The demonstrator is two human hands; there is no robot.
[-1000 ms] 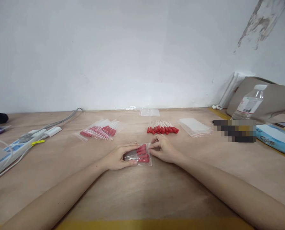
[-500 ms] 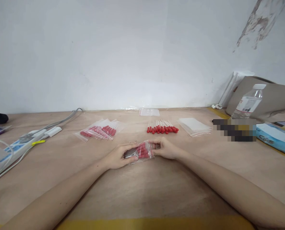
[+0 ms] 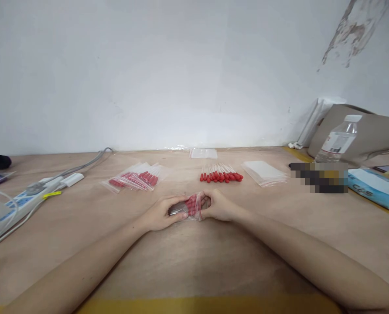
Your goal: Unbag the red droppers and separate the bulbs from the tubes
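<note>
A clear zip bag (image 3: 191,208) with several red-tipped sticks inside lies between my two hands, low over the table. My left hand (image 3: 165,212) is closed around its left end, thumb in front and fingers behind. At the right end, my right hand (image 3: 216,206) pinches the bag's red-striped opening edge, which is bent over. Beyond the hands lies a row of loose red-tipped sticks (image 3: 221,175), pale ends toward the wall. To the left is a pile of filled zip bags (image 3: 135,178); to the right, a stack of flat zip bags (image 3: 264,173).
A power strip (image 3: 27,198) with cables is at the left. At the right stand a water bottle (image 3: 338,138) and a grey bag (image 3: 374,131), with a blue tissue pack (image 3: 374,189) in front. Another flat bag (image 3: 203,153) lies by the wall (image 3: 194,78).
My right hand has moved slightly left, and the bag's opening edge has gone from fairly straight to bent over. My left hand keeps its hold.
</note>
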